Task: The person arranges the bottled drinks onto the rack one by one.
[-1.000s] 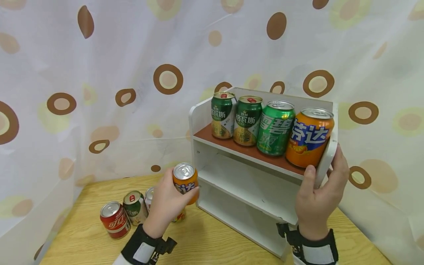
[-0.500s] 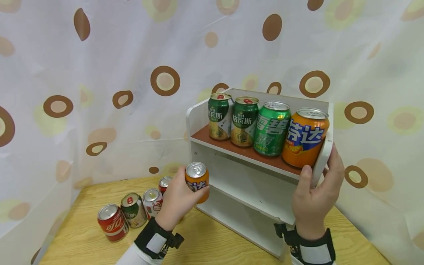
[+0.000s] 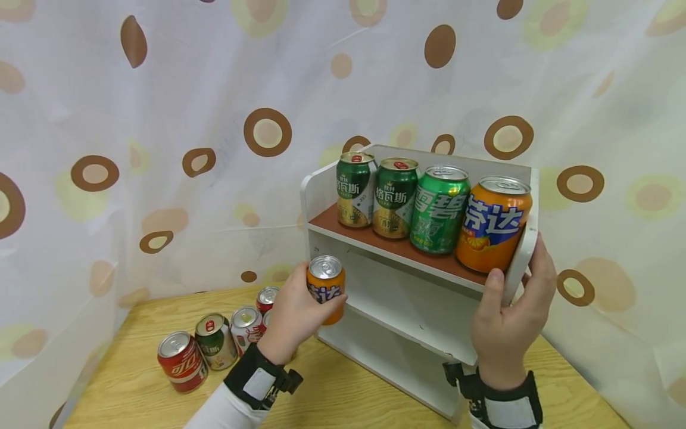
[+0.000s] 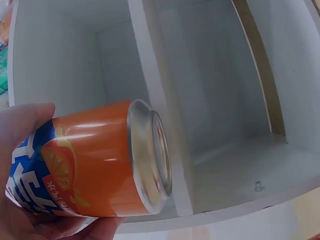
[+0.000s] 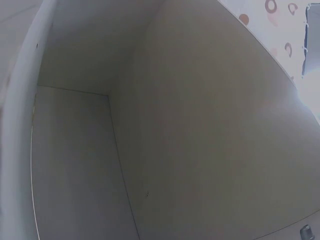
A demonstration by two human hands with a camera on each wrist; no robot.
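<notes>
The left hand point(image 3: 297, 307) is at the front of the white shelf point(image 3: 396, 304), near its left side, with the forearm extended from below. Its thumb and fingers are clamped around an orange can point(image 3: 326, 292), which is upright before the shelf's lower openings. The right hand point(image 3: 511, 319) is raised at the shelf's right side; it grips the side panel, thumb at the front, fingers going around the outer face.

On the shelf's top level stand, from left, two green-and-gold cans point(image 3: 395, 199), a green can point(image 3: 439, 208) and a second orange can point(image 3: 493, 223), close to the right thumb. Left of the shelf, on the wooden table point(image 3: 128, 357), several cans point(image 3: 216, 341) stand together, partly hidden by the left hand.
</notes>
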